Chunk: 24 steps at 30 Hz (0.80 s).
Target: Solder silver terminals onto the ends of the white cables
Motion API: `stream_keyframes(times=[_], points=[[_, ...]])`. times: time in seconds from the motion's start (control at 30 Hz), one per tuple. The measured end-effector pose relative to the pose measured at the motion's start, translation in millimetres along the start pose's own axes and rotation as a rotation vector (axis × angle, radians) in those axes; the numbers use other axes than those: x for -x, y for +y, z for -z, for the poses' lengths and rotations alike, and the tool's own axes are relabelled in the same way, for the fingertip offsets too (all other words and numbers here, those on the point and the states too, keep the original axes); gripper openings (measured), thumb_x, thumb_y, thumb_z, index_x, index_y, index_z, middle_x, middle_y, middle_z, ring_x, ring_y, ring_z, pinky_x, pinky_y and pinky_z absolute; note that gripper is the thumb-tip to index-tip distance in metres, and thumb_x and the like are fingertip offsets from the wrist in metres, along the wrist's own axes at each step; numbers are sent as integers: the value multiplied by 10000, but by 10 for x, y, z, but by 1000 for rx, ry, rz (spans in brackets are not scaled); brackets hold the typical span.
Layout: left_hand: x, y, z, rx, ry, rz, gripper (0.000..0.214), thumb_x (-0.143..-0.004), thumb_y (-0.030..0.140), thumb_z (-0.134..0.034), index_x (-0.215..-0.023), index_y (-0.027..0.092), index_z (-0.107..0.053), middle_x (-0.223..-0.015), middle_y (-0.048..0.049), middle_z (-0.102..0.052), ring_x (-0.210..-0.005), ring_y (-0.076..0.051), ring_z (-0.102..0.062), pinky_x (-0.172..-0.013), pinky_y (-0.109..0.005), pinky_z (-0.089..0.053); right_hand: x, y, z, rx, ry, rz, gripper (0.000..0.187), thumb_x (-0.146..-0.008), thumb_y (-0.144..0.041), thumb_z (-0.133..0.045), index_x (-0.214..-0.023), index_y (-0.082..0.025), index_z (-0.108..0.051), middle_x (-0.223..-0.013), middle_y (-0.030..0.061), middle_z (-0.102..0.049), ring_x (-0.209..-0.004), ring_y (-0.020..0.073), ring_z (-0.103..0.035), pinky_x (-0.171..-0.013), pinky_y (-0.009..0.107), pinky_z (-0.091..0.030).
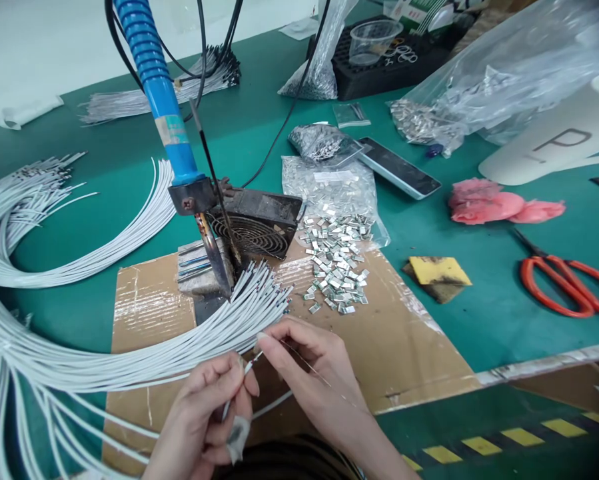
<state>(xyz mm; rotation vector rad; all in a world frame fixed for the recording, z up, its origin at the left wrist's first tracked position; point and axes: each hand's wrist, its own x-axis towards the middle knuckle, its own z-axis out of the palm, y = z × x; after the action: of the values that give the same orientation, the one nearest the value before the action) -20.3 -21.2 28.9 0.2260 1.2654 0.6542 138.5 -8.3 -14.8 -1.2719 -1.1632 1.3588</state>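
Observation:
My left hand (212, 407) pinches a white cable (248, 368) close to its stripped end, and one of its fingers wears a whitish wrap. Opposite it, my right hand (309, 370) closes thumb and forefinger at the tip of that cable. A thin wire strand (306, 364) runs back across the right palm; whether it belongs to the cable I cannot tell. Just beyond both hands lies a thick bundle of white cables (179, 357), their ends fanned out. Above those ends stands a soldering iron (214, 257) with a blue handle (154, 87).
Small metal connectors (336, 267) are heaped on the cardboard sheet (409, 353). A black fan (259, 223) stands behind the iron. To the right are a yellow sponge (439, 271), red-handled scissors (562, 287), a pink crumpled bag (494, 202) and a phone (399, 167). Another cable bundle (104, 260) curves at left.

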Motion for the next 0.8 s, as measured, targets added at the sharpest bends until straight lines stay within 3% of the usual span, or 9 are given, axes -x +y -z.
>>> stream_keyframes(times=[0.2, 0.37, 0.47, 0.53, 0.57, 0.6, 0.67, 0.7, 0.8], points=[[-38, -31, 50, 10, -27, 36, 443, -642, 488, -968, -692, 139, -701, -450, 90, -468, -395, -3, -134, -367, -152, -59, 46, 38, 52, -107, -2, -32, 544, -1082, -543, -432, -845, -201, -783, -738, 15, -657, -681, 131, -595, -617, 218, -463], [-34, 2, 70, 12, -53, 47, 417, -660, 473, -963, -684, 143, -709, -455, 91, -471, -392, -4, -116, -372, -165, -61, 59, 26, 34, -109, 41, -97, 682, -1066, -642, -376, -750, -195, -781, -662, 19, -650, -650, 125, -600, -602, 207, -467], [-43, -53, 107, -70, -82, 47, 409, -726, 527, -909, -730, 158, -733, -486, 83, -487, -408, -15, -115, -370, -152, -92, 55, 39, 61, -102, 73, -95, 641, -1055, -652, -406, -783, -196, -764, -630, 1, -608, -611, 121, -561, -576, 214, -438], [-86, -186, 141, -240, -124, -16, 387, -820, 551, -825, -771, 171, -772, -515, 56, -540, -398, -23, -158, -373, -154, -148, 51, 67, 124, -133, 151, -85, 565, -1048, -643, -446, -810, -207, -715, -567, -38, -508, -537, 111, -479, -516, 214, -386], [-118, -280, 157, -364, -154, -103, 366, -877, 537, -771, -793, 182, -796, -529, 35, -580, -385, -33, -229, -381, -165, -198, 48, 83, 170, -154, 200, -68, 537, -1045, -628, -472, -776, -210, -677, -540, -54, -450, -501, 105, -425, -484, 213, -351], [-155, -383, 172, -511, -176, -292, 313, -916, 465, -751, -776, 191, -810, -547, 9, -623, -418, -60, -359, -430, -183, -300, 44, 95, 225, -180, 244, -40, 526, -1039, -608, -509, -720, -210, -635, -522, -62, -410, -483, 102, -382, -464, 213, -326], [-224, -578, 198, -775, -257, -852, 266, -964, 357, -695, -780, 211, -819, -702, -58, -748, -651, -163, -610, -656, -273, -487, 34, 106, 350, -253, 288, 16, 539, -1009, -586, -582, -631, -203, -605, -525, -47, -439, -490, 105, -391, -460, 213, -346], [-248, -652, 212, -841, -270, -1027, 283, -991, 343, -660, -791, 219, -818, -780, -71, -760, -726, -188, -631, -678, -278, -505, 29, 104, 412, -290, 287, 34, 536, -991, -593, -605, -628, -200, -644, -552, -27, -503, -510, 111, -435, -470, 213, -382], [-257, -729, 290, -979, -204, -1210, 175, -1027, 212, -610, -967, 202, -774, -899, -65, -727, -789, -164, -653, -715, -236, -530, 19, 91, 562, -367, 287, 31, 565, -955, -682, -582, -741, -206, -799, -658, 40, -670, -572, 148, -579, -484, 225, -486]])
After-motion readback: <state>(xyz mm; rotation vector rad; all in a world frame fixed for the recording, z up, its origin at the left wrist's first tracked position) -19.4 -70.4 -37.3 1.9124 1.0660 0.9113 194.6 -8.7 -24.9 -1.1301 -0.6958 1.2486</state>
